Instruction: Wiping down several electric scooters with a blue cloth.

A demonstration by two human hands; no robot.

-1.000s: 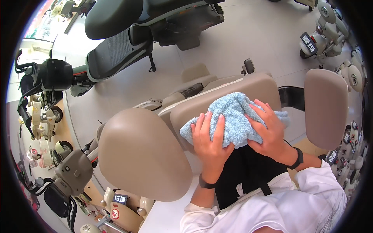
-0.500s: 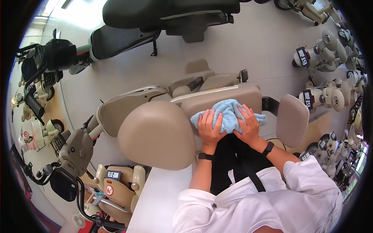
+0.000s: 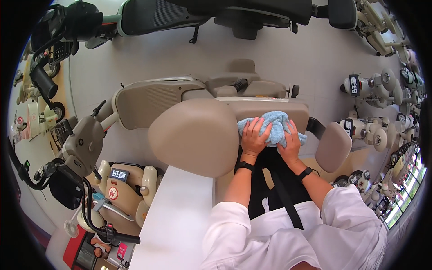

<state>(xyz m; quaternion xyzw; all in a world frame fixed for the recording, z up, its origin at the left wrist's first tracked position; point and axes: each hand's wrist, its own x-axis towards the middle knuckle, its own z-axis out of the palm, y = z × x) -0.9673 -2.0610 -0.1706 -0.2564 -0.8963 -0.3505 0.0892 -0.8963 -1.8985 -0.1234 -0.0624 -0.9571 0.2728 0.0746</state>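
A light blue cloth (image 3: pixel 275 125) lies bunched up on the beige rear seat (image 3: pixel 252 109) of an electric scooter. My left hand (image 3: pixel 254 137) grips the cloth's left part, fingers bent over it. On its right part, my right hand (image 3: pixel 290 140) presses with fingers curled into the folds. Both thumbs point inward toward each other. Left of my hands is the scooter's broad, rounded beige front seat (image 3: pixel 193 137). The beige backrest pad (image 3: pixel 334 147) stands to the right of my right hand.
The scooter's handlebar (image 3: pixel 85 139) is at the left. A black scooter (image 3: pixel 270 11) stands across the far side, with grey floor (image 3: pixel 180 58) between. A white table (image 3: pixel 180 216) lies at the near left. Several scooters (image 3: pixel 375 135) line the right.
My view has shifted, so the black scooter appears higher in the picture. Both hands still hold the cloth on the rear seat, and the cloth's bunched shape has altered slightly.
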